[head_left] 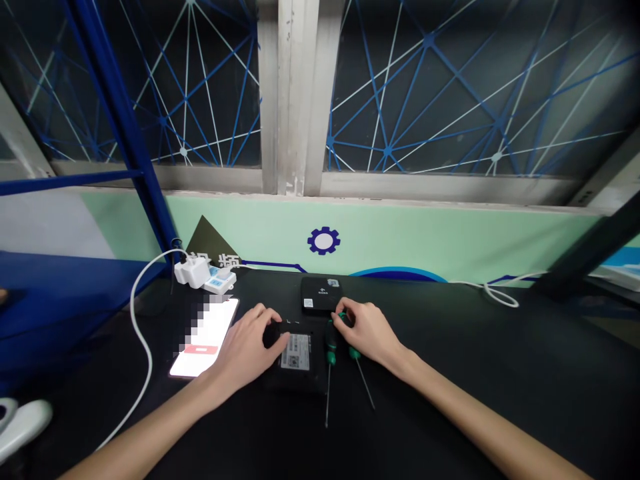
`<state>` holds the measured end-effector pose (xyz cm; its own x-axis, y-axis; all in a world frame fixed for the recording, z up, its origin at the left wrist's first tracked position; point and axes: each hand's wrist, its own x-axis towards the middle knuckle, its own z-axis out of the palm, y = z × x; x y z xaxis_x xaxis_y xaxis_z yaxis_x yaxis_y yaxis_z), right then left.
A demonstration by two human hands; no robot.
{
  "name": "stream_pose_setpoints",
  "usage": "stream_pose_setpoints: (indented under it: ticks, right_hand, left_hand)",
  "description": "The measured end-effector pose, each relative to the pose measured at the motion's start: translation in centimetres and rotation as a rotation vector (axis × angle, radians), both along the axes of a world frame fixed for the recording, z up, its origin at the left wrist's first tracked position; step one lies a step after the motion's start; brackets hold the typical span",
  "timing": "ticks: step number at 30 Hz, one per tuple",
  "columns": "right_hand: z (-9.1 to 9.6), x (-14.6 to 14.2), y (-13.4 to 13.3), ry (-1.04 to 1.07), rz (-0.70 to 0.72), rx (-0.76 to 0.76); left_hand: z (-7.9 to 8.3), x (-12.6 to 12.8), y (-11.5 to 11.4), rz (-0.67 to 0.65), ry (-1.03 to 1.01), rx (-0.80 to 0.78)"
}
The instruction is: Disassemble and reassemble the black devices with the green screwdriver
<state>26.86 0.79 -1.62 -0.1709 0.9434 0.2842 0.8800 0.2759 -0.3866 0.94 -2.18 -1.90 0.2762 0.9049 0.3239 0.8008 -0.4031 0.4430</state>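
Observation:
A flat black box with a white printed label lies on the dark tabletop. My left hand curls over its left side, thumb at the label and fingers at the far left corner. Two screwdrivers with black-and-green handles point toward me. The left screwdriver lies along the box's right side. My right hand is closed around the handle of the right screwdriver, fingertips close to the other handle's top. Part of that gripped handle is hidden under the fingers.
Behind the labelled box sits a second black box with small stickers. A lit phone lies left of my left hand, near a white power strip with a plugged-in adapter. A white cable loops along the left.

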Motion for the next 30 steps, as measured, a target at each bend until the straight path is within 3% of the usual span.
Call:
stream_pose_setpoints:
  ticks: [10, 24, 30]
  right_hand:
    - [0.0, -0.5, -0.8, -0.096, 0.045, 0.105]
    - [0.6, -0.7, -1.3, -0.097, 0.090, 0.076]
    - [0.9, -0.2, -1.4, -0.099, 0.139, 0.204]
  left_hand:
    - [0.2, 0.0, 0.2, 0.041, -0.022, -0.124]
    - [0.2, 0.2, 0.1, 0.049, -0.064, -0.177]
    - [0.2, -0.2, 0.7, 0.005, -0.104, -0.183]
